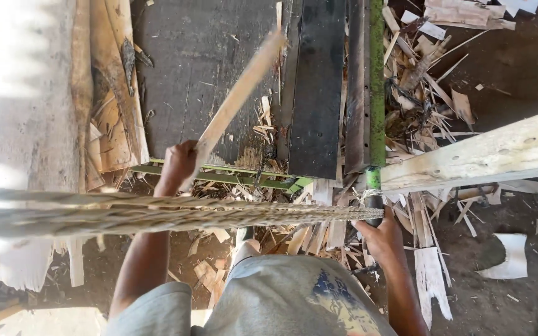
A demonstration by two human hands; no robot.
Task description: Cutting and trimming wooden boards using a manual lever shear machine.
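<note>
At the far left of the scene, a pale weathered slab (26, 93) lay beside curled sheets of bark (113, 106). Just right of these, the left hand (179, 163) was clenched around the lower end of a thin wooden strip (238, 96), which slanted up and to the right over the dark flat machine bed (200, 68), its upper end blurred. A twisted rope (175, 213) stretched across the view from the left edge toward the right, passing in front of the left forearm. It ended at a green metal lever (377, 87), whose black grip the right hand (382, 235) grasped at the bottom. Wood splinters and offcuts (418, 81) littered the ground around the lever. At the far right, a pale timber beam (487, 152) slanted upward toward the edge.
</note>
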